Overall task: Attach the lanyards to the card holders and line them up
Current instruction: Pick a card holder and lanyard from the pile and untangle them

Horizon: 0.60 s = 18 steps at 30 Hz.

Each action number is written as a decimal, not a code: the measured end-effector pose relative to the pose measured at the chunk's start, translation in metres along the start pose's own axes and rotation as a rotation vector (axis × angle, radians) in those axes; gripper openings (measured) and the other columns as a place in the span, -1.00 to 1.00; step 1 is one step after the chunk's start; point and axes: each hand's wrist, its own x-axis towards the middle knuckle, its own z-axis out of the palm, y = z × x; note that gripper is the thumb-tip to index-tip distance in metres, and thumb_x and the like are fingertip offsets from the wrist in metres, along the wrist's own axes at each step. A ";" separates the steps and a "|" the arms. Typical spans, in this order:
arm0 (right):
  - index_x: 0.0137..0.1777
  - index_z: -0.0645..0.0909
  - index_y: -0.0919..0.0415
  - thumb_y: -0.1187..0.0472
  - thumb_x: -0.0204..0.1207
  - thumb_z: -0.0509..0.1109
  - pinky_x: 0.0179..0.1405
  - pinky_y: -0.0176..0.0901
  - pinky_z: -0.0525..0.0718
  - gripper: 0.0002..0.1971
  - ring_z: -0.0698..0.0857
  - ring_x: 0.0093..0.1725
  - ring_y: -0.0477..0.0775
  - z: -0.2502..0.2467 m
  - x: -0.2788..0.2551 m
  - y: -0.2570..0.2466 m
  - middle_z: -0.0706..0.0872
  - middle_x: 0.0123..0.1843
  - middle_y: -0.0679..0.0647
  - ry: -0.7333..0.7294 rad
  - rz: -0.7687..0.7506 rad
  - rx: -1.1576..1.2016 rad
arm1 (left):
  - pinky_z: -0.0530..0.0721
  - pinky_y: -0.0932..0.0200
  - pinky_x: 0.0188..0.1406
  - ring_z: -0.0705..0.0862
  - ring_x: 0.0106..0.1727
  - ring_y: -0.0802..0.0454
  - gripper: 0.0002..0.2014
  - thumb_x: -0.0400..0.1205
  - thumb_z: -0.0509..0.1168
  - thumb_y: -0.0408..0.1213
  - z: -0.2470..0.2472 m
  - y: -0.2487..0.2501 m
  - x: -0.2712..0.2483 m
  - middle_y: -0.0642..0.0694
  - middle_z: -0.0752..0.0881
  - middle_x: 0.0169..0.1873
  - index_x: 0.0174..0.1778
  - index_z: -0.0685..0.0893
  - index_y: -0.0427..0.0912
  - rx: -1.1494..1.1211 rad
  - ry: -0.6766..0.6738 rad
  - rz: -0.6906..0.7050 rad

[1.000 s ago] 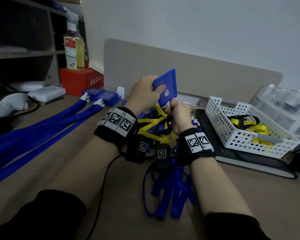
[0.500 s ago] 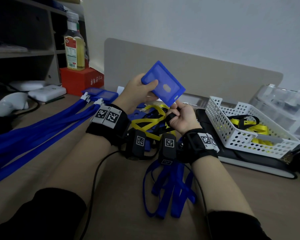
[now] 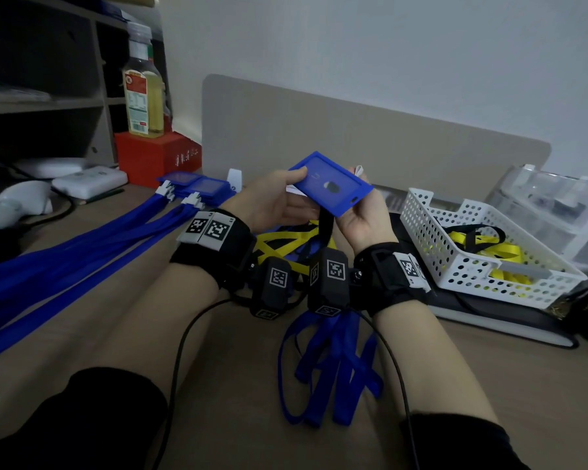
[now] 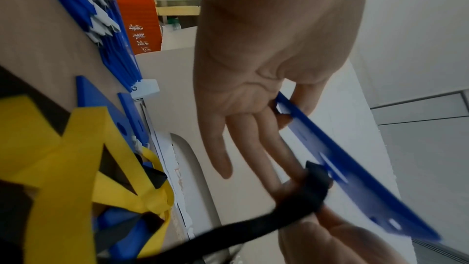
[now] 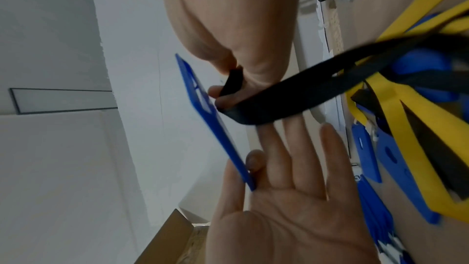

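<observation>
I hold a blue card holder (image 3: 330, 184) above the desk, tilted with its slotted end to the right. My left hand (image 3: 286, 188) pinches its left edge, thumb on top and fingers underneath. In the left wrist view the card holder (image 4: 355, 178) runs edge-on past my straight fingers. My right hand (image 3: 357, 212) is under the slotted end and pinches a black lanyard (image 3: 325, 225). The right wrist view shows the black lanyard (image 5: 291, 95) looped over my fingers right against the card holder (image 5: 215, 127). Whether the strap passes through the slot is hidden.
Blue lanyards (image 3: 82, 239) with holders (image 3: 197, 184) attached lie in a row at the left. A yellow lanyard pile (image 3: 286, 242) sits under my hands, loose blue lanyards (image 3: 333, 368) nearer me. A white basket (image 3: 472, 279) stands at the right, a bottle (image 3: 143, 93) on a red box (image 3: 157, 157) at the back left.
The card holder has turned from upright to nearly flat and dropped a little. My right hand has come up under its slotted end with the black strap.
</observation>
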 end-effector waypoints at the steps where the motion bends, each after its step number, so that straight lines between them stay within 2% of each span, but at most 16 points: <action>1: -0.05 0.51 0.21 0.15 0.72 0.22 -0.20 -0.07 0.77 -0.83 0.69 -0.41 -0.07 -0.002 0.000 -0.001 0.66 -0.36 0.02 0.023 -0.029 -0.007 | 0.69 0.01 -0.02 0.82 -0.23 -0.09 -0.59 0.75 0.07 0.01 0.000 0.001 -0.001 -0.22 0.83 -0.24 0.32 0.53 -0.23 0.018 -0.002 -0.014; 4: -0.09 0.45 0.17 0.14 0.72 0.21 -0.06 -0.04 0.66 -0.84 0.61 -0.40 -0.02 -0.010 0.005 -0.002 0.61 -0.39 0.00 0.047 -0.097 -0.087 | 0.69 0.07 -0.17 0.81 -0.23 -0.11 -0.54 0.75 0.05 0.03 0.002 0.002 -0.004 -0.26 0.82 -0.17 0.40 0.49 -0.25 0.040 -0.043 -0.057; 7: 0.00 0.35 0.10 0.15 0.71 0.20 -0.22 -0.04 0.62 -0.91 0.55 -0.37 0.03 -0.017 0.010 0.001 0.53 -0.31 0.03 0.050 -0.145 -0.201 | 0.70 0.18 -0.29 0.75 -0.21 -0.10 -0.58 0.75 0.05 0.05 0.003 0.003 -0.007 -0.28 0.77 -0.05 0.29 0.53 -0.21 0.012 -0.101 -0.088; 9: 0.12 0.38 0.11 0.21 0.69 0.20 -0.29 -0.12 0.65 -0.93 0.60 -0.37 0.02 -0.021 0.014 0.001 0.57 -0.26 0.04 0.088 -0.218 -0.312 | 0.66 0.14 -0.19 0.71 -0.20 -0.09 -0.62 0.75 0.06 0.04 0.005 0.004 -0.008 -0.26 0.73 -0.04 0.16 0.56 -0.20 -0.050 -0.134 -0.095; 11: 0.19 0.48 0.21 0.37 0.65 0.22 -0.37 -0.20 0.64 -0.83 0.62 -0.35 -0.01 -0.021 0.012 0.003 0.63 -0.23 0.07 0.132 -0.343 -0.483 | 0.60 0.09 -0.12 0.72 -0.24 -0.07 -0.64 0.75 0.06 0.02 0.005 0.006 -0.008 -0.21 0.75 -0.15 0.04 0.60 -0.19 -0.139 -0.139 -0.072; 13: 0.07 0.55 0.24 0.46 0.62 0.16 -0.42 -0.28 0.60 -0.81 0.58 -0.39 -0.06 -0.018 0.006 0.007 0.62 -0.30 0.06 0.147 -0.399 -0.678 | 0.63 0.14 -0.21 0.75 -0.28 -0.03 -0.66 0.75 0.07 0.00 0.005 0.009 -0.008 -0.18 0.77 -0.19 0.02 0.62 -0.18 -0.232 -0.114 -0.021; 15: -0.10 0.54 0.23 0.49 0.61 0.12 -0.43 -0.32 0.58 -0.77 0.56 -0.43 -0.05 -0.018 0.001 0.014 0.58 -0.39 0.05 0.106 -0.342 -0.809 | 0.67 0.17 -0.26 0.76 -0.15 -0.05 -0.68 0.75 0.08 -0.04 0.005 0.012 -0.007 -0.19 0.77 -0.08 0.06 0.63 -0.17 -0.312 -0.073 0.035; 18: -0.17 0.55 0.25 0.46 0.66 0.09 -0.26 -0.19 0.60 -0.74 0.62 -0.37 0.01 -0.012 -0.006 0.024 0.65 -0.41 0.06 -0.019 -0.143 -0.897 | 0.68 0.13 -0.15 0.75 0.03 -0.10 -0.69 0.76 0.06 -0.05 0.004 0.013 -0.005 -0.19 0.76 0.04 0.10 0.62 -0.15 -0.387 -0.025 0.086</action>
